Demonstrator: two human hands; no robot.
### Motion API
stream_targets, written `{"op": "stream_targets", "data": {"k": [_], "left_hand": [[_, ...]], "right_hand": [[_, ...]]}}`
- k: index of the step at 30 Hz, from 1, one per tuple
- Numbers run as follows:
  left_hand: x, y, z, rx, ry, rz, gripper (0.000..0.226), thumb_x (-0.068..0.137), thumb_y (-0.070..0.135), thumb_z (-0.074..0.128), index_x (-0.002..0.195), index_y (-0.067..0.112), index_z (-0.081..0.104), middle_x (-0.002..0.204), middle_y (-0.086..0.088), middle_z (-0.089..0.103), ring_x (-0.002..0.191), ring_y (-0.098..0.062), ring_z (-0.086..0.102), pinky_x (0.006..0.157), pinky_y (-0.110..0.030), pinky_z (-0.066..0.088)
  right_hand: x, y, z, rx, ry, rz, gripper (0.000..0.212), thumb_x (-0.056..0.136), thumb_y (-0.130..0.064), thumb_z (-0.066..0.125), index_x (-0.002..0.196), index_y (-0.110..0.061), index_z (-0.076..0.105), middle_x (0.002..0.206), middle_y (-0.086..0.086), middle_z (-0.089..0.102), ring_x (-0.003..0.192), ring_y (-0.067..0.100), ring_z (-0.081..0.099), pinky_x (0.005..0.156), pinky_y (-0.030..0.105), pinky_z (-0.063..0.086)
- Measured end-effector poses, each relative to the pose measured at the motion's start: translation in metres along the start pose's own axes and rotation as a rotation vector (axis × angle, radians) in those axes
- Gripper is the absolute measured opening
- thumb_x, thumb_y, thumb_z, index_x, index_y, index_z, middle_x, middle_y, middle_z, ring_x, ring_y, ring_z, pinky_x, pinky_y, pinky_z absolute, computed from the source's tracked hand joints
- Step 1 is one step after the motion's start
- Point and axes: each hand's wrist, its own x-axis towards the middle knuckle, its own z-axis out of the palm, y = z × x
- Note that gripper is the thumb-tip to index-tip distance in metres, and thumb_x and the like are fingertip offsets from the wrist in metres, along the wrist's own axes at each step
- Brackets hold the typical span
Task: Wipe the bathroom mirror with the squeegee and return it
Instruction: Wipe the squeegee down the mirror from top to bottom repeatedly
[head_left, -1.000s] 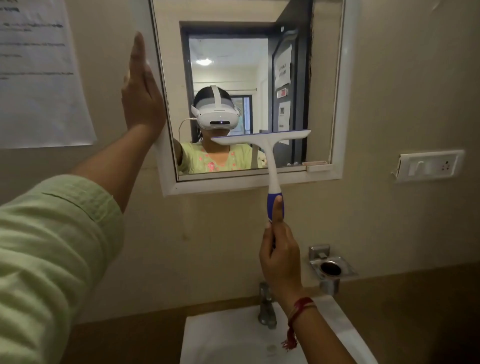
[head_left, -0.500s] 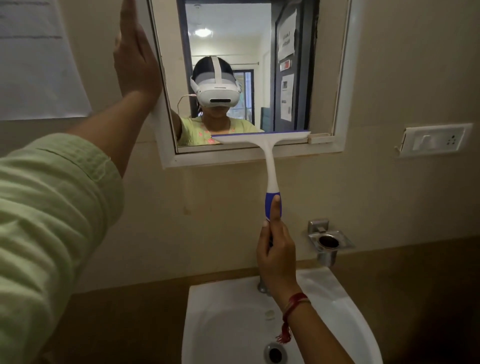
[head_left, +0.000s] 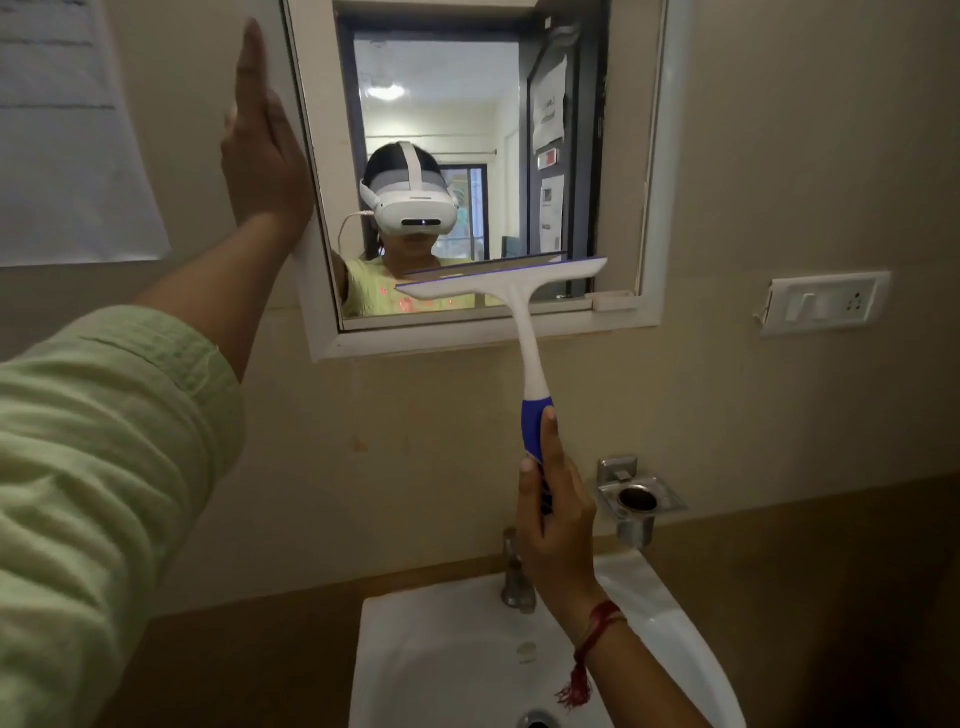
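A white-framed mirror (head_left: 652, 171) hangs on the beige wall above the sink. The squeegee (head_left: 519, 332) is white with a blue grip; its blade lies tilted across the lower part of the glass, right end higher. My right hand (head_left: 558, 525) is closed around the blue grip, thumb stretched up along it. My left hand (head_left: 262, 140) lies flat, fingers together and pointing up, against the left edge of the mirror frame and holds nothing.
A white sink (head_left: 447, 644) with a metal tap (head_left: 514, 577) sits below my right arm. To the right of my right hand a metal holder (head_left: 639, 499) is fixed to the wall. A switch plate (head_left: 826, 301) is at the right, a paper sheet (head_left: 67, 135) at the upper left.
The squeegee blade went down to the mirror's bottom edge, then came back up a little and now tilts with its right end higher. My left hand has stayed on the frame.
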Motion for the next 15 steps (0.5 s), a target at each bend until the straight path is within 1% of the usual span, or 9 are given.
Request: {"op": "stream_targets", "data": {"k": [2,3,4,6,8,9,12,14,15], "left_hand": [[0.0,0.001,0.0,-0.008,-0.001,-0.001,0.044,0.1,0.02,0.024,0.143,0.01,0.026,0.145,-0.002,0.038,0.104,0.019,0.039,0.089,0.003,0.023],[0.0,0.002,0.0,-0.012,-0.001,-0.008,0.044,0.1,0.02,0.024,0.143,0.011,0.026,0.146,-0.001,0.038,0.105,0.018,0.039,0.088,0.003,0.023],[0.0,0.003,0.0,-0.019,-0.003,-0.017,0.044,0.1,0.021,0.024,0.143,0.013,0.027,0.146,0.0,0.037,0.111,0.012,0.042,0.09,0.001,0.025],[0.0,0.004,0.0,-0.028,-0.018,-0.03,0.044,0.101,0.023,0.023,0.144,0.018,0.026,0.147,0.002,0.036,0.12,-0.01,0.046,0.094,-0.01,0.03],[0.0,0.003,0.0,-0.033,-0.025,-0.029,0.043,0.101,0.024,0.023,0.144,0.021,0.026,0.147,0.003,0.036,0.121,-0.017,0.048,0.096,-0.019,0.034],[0.0,0.002,-0.001,-0.04,-0.024,-0.028,0.043,0.101,0.025,0.024,0.144,0.022,0.027,0.146,0.003,0.037,0.12,-0.018,0.048,0.095,-0.021,0.035],[0.0,0.002,-0.001,-0.051,-0.023,-0.045,0.043,0.1,0.026,0.025,0.144,0.026,0.028,0.144,0.003,0.041,0.114,-0.024,0.052,0.089,-0.026,0.04],[-0.001,0.002,-0.002,-0.052,-0.029,-0.055,0.043,0.1,0.026,0.026,0.143,0.029,0.027,0.143,0.0,0.043,0.11,-0.028,0.054,0.087,-0.032,0.042],[-0.001,0.003,-0.002,-0.051,-0.035,-0.055,0.043,0.101,0.026,0.026,0.144,0.03,0.026,0.143,-0.001,0.043,0.109,-0.029,0.054,0.087,-0.034,0.043]], "right_hand": [[0.02,-0.001,-0.001,0.034,0.028,-0.019,0.05,0.099,-0.038,0.035,0.146,-0.034,0.02,0.072,-0.017,0.04,0.057,-0.001,0.037,0.054,0.009,0.037],[0.031,-0.003,-0.002,0.052,0.045,-0.03,0.051,0.098,-0.036,0.037,0.146,-0.031,0.021,0.073,-0.018,0.04,0.057,-0.001,0.039,0.055,0.007,0.038],[0.043,-0.004,-0.003,0.068,0.066,-0.048,0.052,0.097,-0.033,0.041,0.146,-0.031,0.021,0.073,-0.018,0.042,0.056,-0.002,0.04,0.054,0.006,0.038],[0.069,-0.006,-0.006,0.102,0.096,-0.079,0.056,0.095,-0.028,0.045,0.145,-0.036,0.021,0.075,-0.017,0.048,0.053,0.0,0.044,0.052,0.007,0.042],[0.095,-0.008,-0.011,0.133,0.119,-0.118,0.058,0.094,-0.026,0.046,0.144,-0.041,0.021,0.083,-0.02,0.056,0.053,0.006,0.049,0.051,0.01,0.047],[0.109,-0.009,-0.013,0.135,0.129,-0.144,0.058,0.094,-0.025,0.046,0.144,-0.041,0.02,0.092,-0.027,0.058,0.055,0.007,0.051,0.052,0.009,0.049],[0.148,-0.01,-0.019,0.142,0.143,-0.229,0.058,0.095,-0.023,0.045,0.146,-0.03,0.019,0.115,-0.039,0.051,0.07,-0.003,0.058,0.065,0.004,0.048],[0.175,-0.015,-0.024,0.155,0.128,-0.289,0.056,0.096,-0.019,0.044,0.146,-0.018,0.019,0.12,-0.032,0.049,0.087,-0.004,0.06,0.076,-0.001,0.044],[0.189,-0.018,-0.026,0.148,0.114,-0.313,0.056,0.096,-0.018,0.043,0.146,-0.015,0.018,0.12,-0.023,0.047,0.091,-0.002,0.058,0.077,-0.003,0.042]]}}
